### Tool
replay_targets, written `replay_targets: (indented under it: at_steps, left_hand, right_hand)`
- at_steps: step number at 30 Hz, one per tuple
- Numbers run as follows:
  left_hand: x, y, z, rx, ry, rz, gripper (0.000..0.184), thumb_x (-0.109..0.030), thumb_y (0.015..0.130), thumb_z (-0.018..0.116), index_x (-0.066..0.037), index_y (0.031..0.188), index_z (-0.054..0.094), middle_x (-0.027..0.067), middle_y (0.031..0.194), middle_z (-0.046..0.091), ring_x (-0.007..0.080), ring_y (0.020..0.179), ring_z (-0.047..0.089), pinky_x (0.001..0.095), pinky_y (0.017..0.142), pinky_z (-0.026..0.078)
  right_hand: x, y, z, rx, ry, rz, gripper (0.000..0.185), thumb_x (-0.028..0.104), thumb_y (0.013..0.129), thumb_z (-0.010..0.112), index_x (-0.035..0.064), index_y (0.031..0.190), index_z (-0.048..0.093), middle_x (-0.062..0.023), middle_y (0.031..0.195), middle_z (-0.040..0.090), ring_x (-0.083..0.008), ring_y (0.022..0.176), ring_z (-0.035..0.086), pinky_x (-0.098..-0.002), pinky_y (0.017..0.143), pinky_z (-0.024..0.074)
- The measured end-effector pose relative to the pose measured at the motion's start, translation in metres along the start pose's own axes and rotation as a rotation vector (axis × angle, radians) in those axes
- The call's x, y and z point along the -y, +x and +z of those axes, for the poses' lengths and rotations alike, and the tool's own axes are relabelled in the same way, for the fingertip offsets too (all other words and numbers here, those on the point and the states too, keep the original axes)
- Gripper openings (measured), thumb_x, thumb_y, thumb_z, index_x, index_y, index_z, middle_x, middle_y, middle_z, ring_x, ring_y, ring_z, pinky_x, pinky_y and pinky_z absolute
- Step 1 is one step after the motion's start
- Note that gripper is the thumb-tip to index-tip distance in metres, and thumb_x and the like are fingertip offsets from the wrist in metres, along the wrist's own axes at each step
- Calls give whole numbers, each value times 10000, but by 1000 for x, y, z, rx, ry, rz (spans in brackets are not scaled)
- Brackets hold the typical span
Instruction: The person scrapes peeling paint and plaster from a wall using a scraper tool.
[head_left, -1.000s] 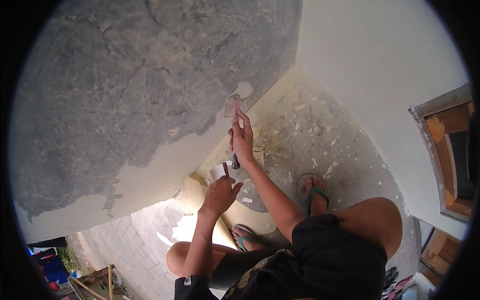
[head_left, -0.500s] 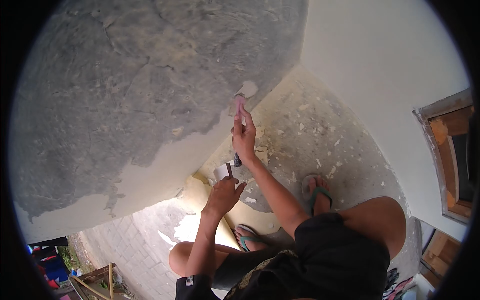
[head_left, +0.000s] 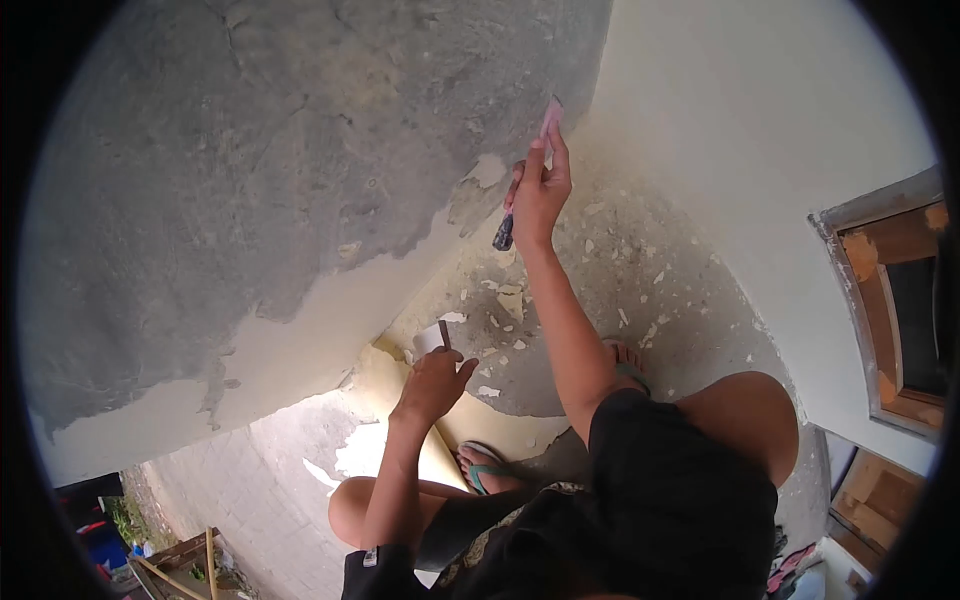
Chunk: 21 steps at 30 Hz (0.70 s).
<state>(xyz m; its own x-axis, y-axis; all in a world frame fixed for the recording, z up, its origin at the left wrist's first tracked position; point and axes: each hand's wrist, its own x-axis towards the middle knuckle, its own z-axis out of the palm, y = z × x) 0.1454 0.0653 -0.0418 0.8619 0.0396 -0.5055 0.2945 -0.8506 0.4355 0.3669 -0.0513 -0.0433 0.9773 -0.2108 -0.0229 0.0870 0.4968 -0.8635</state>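
Observation:
My right hand (head_left: 541, 200) is closed around a scraper (head_left: 503, 233) with a dark handle end and a pinkish blade. The blade's tip is at the grey wall (head_left: 200, 180), close to the corner; whether it touches cannot be told. Pale paint (head_left: 490, 170) remains in a small patch beside my hand and in a band along the wall's lower edge. Lower down, my left hand (head_left: 430, 385) grips a flat white piece with a dark strip along one edge (head_left: 444, 336). Its exact kind is unclear.
Paint flakes (head_left: 510, 303) litter the concrete floor between the wall and my sandalled feet (head_left: 484, 468). A cream sheet (head_left: 385, 372) lies partly curled by the wall's end. A white wall (head_left: 720, 130) with a wooden frame (head_left: 870, 300) stands at right. Paving (head_left: 240, 490) extends at lower left.
My right hand has moved up and right with the scraper, from beside the pale patch toward the wall corner. My left hand, still holding its piece, has shifted slightly leftward in view.

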Motion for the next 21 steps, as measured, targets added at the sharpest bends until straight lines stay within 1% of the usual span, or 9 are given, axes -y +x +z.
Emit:
replay_targets:
  at_steps: [2,3,5,8,11,14,17,20,21]
  left_hand:
    - [-3,8,-4,70,58,-50,347,-309,974,564,7,972,708,217,959,679,399,925,658,473,831,501]
    - [-8,9,-6,12,55,-36,345,-308,972,568,6,965,709,217,941,679,395,920,660,471,826,503]
    - [-16,12,-8,-90,62,-29,341,-307,968,574,5,952,711,219,906,679,387,911,663,467,816,507]
    - [-5,11,-10,-43,-27,-30,365,-315,946,602,28,860,691,245,882,685,413,867,665,480,824,514]
    - [-1,12,-13,47,95,-148,370,-319,947,602,22,844,702,232,865,686,403,845,668,474,814,513]
    - [-1,12,-11,15,97,-101,374,-324,951,596,21,857,707,235,861,683,401,847,668,474,810,512]
    - [-15,12,-20,-35,-19,-64,375,-322,956,592,21,858,707,238,847,678,402,844,667,478,806,510]
    - [-11,12,-15,-34,-45,-31,376,-317,960,588,27,862,705,238,852,679,403,841,666,478,811,510]
    - [-8,10,-12,-35,-36,-10,377,-316,961,587,30,865,704,238,857,681,404,841,666,477,814,510]
  right_hand:
    - [-22,-19,-29,-61,9,54,412,297,1056,454,142,1436,422,7,666,505,-32,404,375,-223,343,330]
    - [-37,-32,-40,-72,18,108,405,295,1057,452,148,1433,420,10,663,499,-29,405,379,-221,336,323]
    - [-68,-55,-43,94,-38,137,394,261,1055,466,140,1429,446,35,663,474,-20,449,367,-212,379,325]
    - [-98,-85,-31,380,-208,61,387,217,1049,489,128,1426,478,70,659,440,-12,509,343,-203,443,325]
    - [-107,-81,-27,310,-237,36,392,194,1042,507,119,1427,491,65,728,501,-16,551,325,-202,488,319]
    - [-110,-82,-26,349,-199,31,406,198,1043,504,112,1439,474,10,924,631,-17,539,340,-199,486,339]
    - [-112,-84,-14,317,-183,22,410,195,1042,504,109,1442,469,-40,1157,652,-19,534,352,-197,491,359]
    - [-93,-75,-7,261,12,89,414,200,1046,494,111,1450,463,-54,1224,643,-20,525,359,-196,495,373]
    - [-91,-74,-8,276,-8,132,415,210,1052,481,117,1455,463,-33,1193,655,-23,519,341,-197,492,366]
